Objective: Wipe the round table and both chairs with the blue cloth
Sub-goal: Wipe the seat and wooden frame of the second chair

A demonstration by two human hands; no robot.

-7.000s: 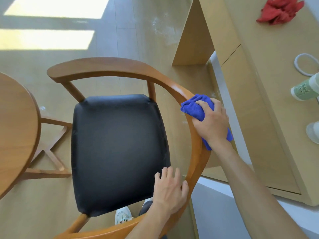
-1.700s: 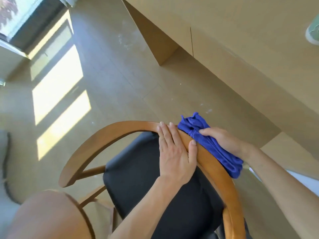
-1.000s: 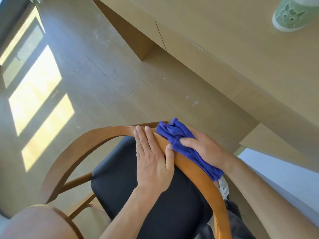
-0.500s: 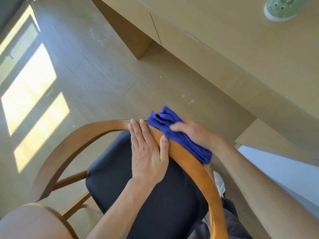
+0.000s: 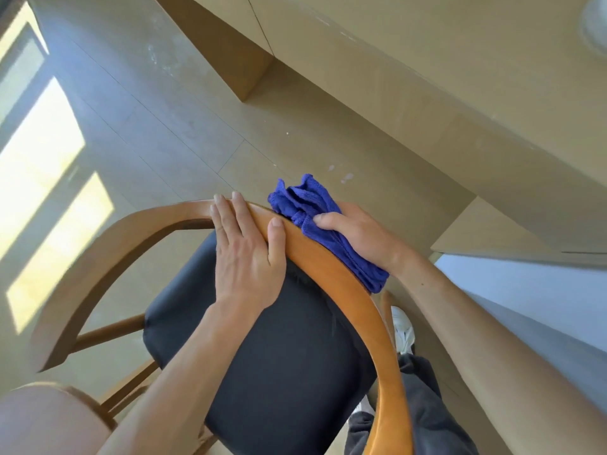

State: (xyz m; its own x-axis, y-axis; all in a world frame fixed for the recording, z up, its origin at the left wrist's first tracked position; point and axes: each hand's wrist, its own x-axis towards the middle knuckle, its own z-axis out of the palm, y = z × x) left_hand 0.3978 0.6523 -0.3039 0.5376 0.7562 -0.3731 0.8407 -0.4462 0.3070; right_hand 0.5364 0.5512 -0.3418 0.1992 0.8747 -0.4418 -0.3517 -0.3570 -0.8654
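The left hand [image 5: 244, 254] lies flat on the chair's curved wooden backrest [image 5: 331, 264], fingers straight and close together, pointing far, thumb along the rail's top edge. Just right of it, the right hand [image 5: 358, 234] grips the bunched blue cloth [image 5: 315, 218] against the rail's outer side, thumb curled over the fabric. The cloth's long axis follows the rail, running from far left to near right. The black seat [image 5: 282, 362] sits below both forearms.
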